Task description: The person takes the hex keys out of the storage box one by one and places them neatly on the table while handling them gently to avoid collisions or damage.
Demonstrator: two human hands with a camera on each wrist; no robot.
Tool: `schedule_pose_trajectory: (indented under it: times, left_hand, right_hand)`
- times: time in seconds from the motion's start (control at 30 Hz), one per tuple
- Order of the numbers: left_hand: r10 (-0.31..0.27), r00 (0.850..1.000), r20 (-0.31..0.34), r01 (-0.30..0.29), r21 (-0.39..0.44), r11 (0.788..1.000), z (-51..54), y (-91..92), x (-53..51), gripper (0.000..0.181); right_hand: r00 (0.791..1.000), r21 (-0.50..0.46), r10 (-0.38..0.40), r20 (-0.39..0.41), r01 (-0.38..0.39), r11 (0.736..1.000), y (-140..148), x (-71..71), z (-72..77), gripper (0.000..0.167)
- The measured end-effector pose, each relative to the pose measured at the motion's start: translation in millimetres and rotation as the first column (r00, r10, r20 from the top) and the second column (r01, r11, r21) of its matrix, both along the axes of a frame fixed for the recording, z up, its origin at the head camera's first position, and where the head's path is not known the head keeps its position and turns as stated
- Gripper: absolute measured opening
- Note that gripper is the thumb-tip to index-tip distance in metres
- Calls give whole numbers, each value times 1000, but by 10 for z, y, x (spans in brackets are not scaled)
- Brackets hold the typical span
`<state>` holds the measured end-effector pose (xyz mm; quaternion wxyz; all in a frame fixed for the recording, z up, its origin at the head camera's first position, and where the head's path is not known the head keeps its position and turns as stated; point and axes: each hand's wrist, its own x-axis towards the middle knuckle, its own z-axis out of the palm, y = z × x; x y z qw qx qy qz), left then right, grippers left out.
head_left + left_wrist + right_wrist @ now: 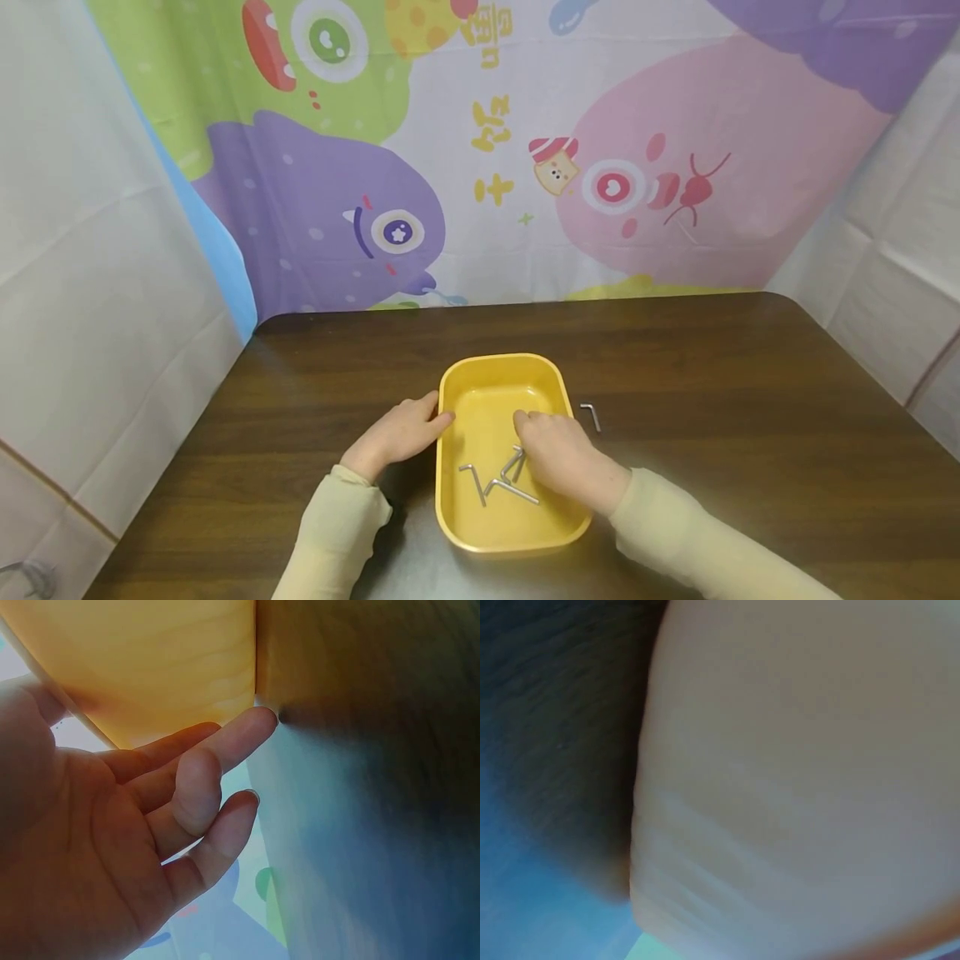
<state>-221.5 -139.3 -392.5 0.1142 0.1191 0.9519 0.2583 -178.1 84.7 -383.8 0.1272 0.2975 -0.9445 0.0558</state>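
Note:
A yellow tray [487, 533] with raised walls sits on the table, several L-shaped hex keys [513, 492] lying loose on its floor. My left hand [401, 429] holds the tray's left wall, thumb over the rim and fingers along the outside. In the left wrist view, that hand [97, 832] shows its fingers loosely bent beside the yellow wall. Inside the tray, at its right side, is my right hand [558, 454], back upward and fingers curled downward. Hex keys lie right by its fingertips, which are hidden. The right wrist view is mostly filled by blurred skin.
One more hex key [592, 417] lies on the dark wooden table [712, 400], just right of the tray. A cartoon-printed cloth [487, 250] hangs behind the table's far edge, and pale cloth [112, 208] hangs along both sides.

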Motion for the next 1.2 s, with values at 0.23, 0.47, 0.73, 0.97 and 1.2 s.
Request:
schedule_pose_trajectory:
  times: [0.23,0.47,0.73,0.97,1.2]
  left_hand:
    - [2,1000,2,-2,0,1000,19,0,7,33]
    - [4,1000,-1,-4,4,1000,13,-4,5,33]
    - [1,1000,-4,-1,5,1000,0,-2,-3,32]
    - [3,1000,-2,-3,3,1000,3,-4,1,31]
    - [6,1000,7,-6,6,1000,9,2,3,35]
  right_hand:
    - [1000,-92,-12,18,14,996,0,-1,16,11]
    - [996,-127,-48,71,57,990,-13,1,54,12]
    - [998,-128,-66,23,68,989,-7,14,84,14]
    - [995,-190,-95,-23,89,978,1,22,121,16]
    - [994,-253,-111,-6,106,962,40,23,162,12]
